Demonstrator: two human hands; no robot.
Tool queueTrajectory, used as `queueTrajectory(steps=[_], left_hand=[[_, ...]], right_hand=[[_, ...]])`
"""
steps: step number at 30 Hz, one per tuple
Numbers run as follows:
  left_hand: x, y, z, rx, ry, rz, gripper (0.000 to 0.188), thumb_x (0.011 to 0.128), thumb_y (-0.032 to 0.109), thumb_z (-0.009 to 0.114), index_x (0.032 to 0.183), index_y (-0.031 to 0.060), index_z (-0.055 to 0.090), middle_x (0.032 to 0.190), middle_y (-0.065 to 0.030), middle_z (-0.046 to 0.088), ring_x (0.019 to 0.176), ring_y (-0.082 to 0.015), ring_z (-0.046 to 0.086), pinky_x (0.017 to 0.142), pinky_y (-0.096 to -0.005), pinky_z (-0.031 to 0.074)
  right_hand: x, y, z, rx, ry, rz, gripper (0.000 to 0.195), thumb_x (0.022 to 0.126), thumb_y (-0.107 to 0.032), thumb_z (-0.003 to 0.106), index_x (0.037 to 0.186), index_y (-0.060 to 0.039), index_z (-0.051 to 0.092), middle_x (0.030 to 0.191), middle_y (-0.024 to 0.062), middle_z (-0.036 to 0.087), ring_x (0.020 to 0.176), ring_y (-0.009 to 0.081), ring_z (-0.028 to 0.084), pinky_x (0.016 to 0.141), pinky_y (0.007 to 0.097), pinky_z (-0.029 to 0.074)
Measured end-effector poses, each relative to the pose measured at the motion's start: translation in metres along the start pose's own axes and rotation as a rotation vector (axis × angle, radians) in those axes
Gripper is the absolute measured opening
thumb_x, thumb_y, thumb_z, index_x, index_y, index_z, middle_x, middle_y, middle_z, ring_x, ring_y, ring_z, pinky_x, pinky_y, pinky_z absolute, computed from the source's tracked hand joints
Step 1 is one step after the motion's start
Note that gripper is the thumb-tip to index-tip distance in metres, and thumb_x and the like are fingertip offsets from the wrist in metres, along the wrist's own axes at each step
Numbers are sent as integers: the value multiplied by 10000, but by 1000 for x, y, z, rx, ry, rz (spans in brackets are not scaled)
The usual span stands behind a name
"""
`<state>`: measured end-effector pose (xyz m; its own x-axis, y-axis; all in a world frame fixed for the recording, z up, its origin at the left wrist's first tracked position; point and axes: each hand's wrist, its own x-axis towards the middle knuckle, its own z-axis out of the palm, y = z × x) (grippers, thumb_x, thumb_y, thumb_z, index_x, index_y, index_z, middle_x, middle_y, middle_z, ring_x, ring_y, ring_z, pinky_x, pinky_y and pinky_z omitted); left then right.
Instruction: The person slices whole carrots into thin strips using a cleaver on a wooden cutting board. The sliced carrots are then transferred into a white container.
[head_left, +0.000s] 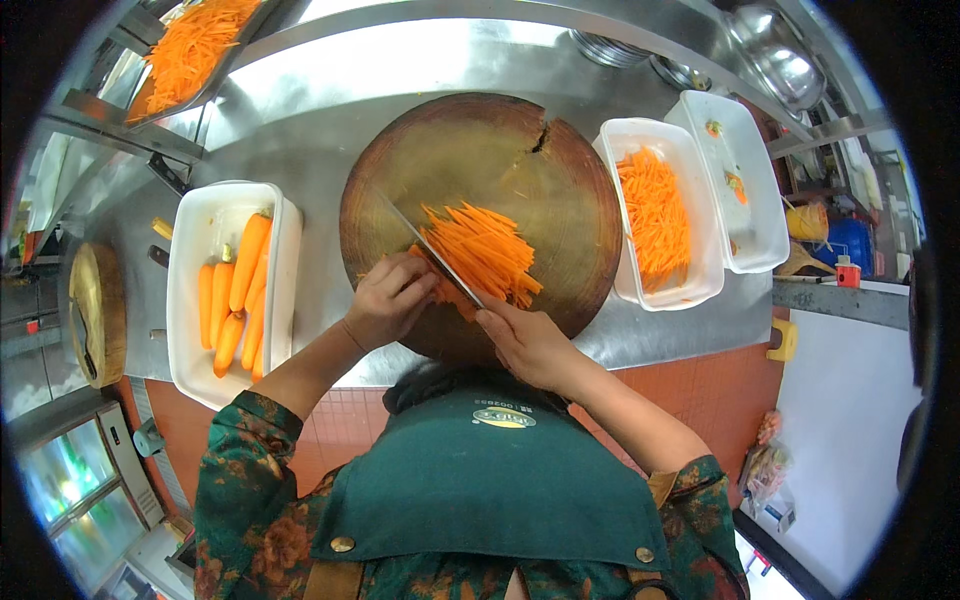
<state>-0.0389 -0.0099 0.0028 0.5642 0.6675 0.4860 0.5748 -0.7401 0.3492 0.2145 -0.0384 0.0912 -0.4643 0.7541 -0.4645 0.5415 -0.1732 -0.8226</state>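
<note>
A round wooden chopping block (450, 150) with a crack in its far rim stands before me. On it lies a heap of carrot strips (484, 251). My right hand (525, 337) grips a kitchen knife (431, 247), whose blade slants up and to the left along the heap's left side. Just left of the blade, my left hand (394, 296) rests with bent fingers on carrot pieces, mostly hidden under it and by the knife. Slices of carrot (454, 300) show between the two hands, near the blade.
Left of the block, a white plastic tub (292, 300) holds several whole carrots (247, 259). To the right stand a tub of shredded carrot (652, 217) and another tub with scraps (757, 225). A metal shelf rail (480, 16) crosses above the steel table (300, 135). Shredded carrot (195, 52) fills a tray at upper left.
</note>
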Motion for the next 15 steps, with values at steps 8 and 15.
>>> queueTrajectory(steps=[8,15], left_hand=[[3,3,-2,2,10,1,307,726,73,794,1020,51,708,1077,-105,640,1043,-311,628,865,-390,541],[3,0,0,-14,26,14,344,727,75,796,1054,52,692,1086,-105,637,1044,-305,628,873,-395,541]], right_hand=[[-14,1,6,-59,27,-69,477,1073,-341,443,1446,-46,474,1030,338,666,991,502,653,867,496,507],[6,8,13,-20,43,-64,486,1074,-348,445,1458,-50,467,1001,318,665,941,477,666,842,485,514]])
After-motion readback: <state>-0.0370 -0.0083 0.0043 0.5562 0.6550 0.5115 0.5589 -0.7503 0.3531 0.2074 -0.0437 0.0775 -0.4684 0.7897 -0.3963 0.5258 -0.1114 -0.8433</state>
